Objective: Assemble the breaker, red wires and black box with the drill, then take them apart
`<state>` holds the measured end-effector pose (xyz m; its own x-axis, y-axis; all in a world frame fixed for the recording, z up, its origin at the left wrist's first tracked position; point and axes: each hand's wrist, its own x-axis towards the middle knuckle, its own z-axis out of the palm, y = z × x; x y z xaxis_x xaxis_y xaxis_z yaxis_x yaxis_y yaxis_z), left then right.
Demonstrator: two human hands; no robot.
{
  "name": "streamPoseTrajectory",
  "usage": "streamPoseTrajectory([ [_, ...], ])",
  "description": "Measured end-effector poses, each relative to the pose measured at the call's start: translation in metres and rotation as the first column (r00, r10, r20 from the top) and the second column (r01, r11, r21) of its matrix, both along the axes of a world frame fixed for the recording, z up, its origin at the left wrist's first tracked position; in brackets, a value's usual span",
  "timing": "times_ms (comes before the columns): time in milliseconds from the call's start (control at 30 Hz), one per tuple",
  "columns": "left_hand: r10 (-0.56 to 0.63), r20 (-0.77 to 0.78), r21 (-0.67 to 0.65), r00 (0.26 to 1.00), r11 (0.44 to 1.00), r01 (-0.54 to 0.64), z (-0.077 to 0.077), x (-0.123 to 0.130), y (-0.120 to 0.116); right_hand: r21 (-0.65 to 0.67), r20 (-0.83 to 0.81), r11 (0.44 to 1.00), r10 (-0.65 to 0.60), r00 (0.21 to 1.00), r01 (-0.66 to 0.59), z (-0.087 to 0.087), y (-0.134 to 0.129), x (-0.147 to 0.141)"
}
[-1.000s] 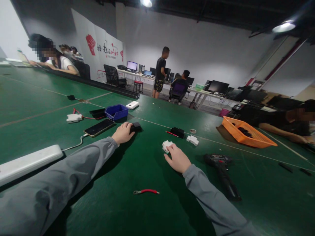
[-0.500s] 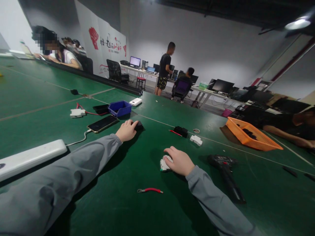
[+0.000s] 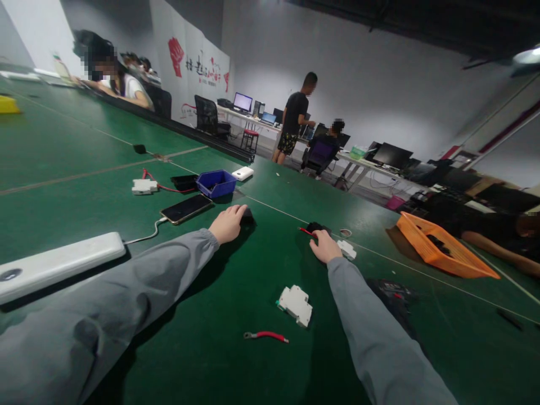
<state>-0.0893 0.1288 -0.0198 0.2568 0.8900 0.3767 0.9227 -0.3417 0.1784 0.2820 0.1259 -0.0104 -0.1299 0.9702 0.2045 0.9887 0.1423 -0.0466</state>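
Observation:
My left hand (image 3: 228, 224) lies on a small black block (image 3: 248, 216), its fingers closed over the near side. Farther right, my right hand (image 3: 325, 246) reaches to another black block (image 3: 317, 226) with a short red wire (image 3: 306, 231) beside it; thumb and fingers are apart, and the hand partly hides the block. Just right of that hand sits a white circuit breaker (image 3: 347, 249). A second white circuit breaker (image 3: 296, 305), with a green spot on one end, lies untouched nearer me. In front of it is a short red cable (image 3: 270, 336) with a metal ring lug.
At left are a phone (image 3: 187, 209), a long white device (image 3: 63, 264), a blue bin (image 3: 217, 184) and another white breaker (image 3: 144, 187). An orange basket (image 3: 447, 256) stands right; my right sleeve partly covers a power drill (image 3: 394, 295). Other people sit and stand beyond the table.
My right hand has let go of the near white circuit breaker and moved forward to the far black block. My left hand stays at its black block. The view has shifted slightly.

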Motion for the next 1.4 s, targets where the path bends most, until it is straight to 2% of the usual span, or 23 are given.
streamPoseTrajectory([
  [133, -0.010, -0.064, 0.002, 0.998, 1.000, 0.010, 0.000, -0.001, -0.001, -0.018, -0.021, 1.000, 0.008, 1.000, -0.008, -0.009, 0.003, 0.009],
  [267, -0.009, -0.058, 0.010, 0.998, 1.000, 0.010, 0.001, -0.002, -0.004, -0.029, -0.035, 1.000, -0.011, 0.999, 0.010, -0.014, -0.003, 0.013],
  [467, 0.025, -0.010, 0.024, 1.000, 0.999, -0.025, 0.004, 0.002, -0.008, -0.054, -0.050, 0.997, -0.049, 0.998, 0.047, -0.012, -0.001, 0.017],
  [733, -0.047, -0.036, 0.062, 0.998, 0.997, 0.049, 0.010, 0.004, -0.013, -0.064, -0.051, 0.991, -0.125, 0.991, 0.121, -0.014, 0.005, 0.015],
  [1133, -0.050, -0.019, 0.079, 0.999, 0.996, 0.051, 0.008, 0.006, -0.012, -0.020, 0.001, 0.998, -0.067, 0.998, 0.067, -0.009, -0.017, 0.015],
  [1400, -0.018, -0.051, 0.093, 0.999, 0.995, 0.023, 0.006, 0.006, -0.010, -0.089, 0.002, 0.990, -0.105, 0.994, 0.105, -0.001, -0.008, 0.014],
])
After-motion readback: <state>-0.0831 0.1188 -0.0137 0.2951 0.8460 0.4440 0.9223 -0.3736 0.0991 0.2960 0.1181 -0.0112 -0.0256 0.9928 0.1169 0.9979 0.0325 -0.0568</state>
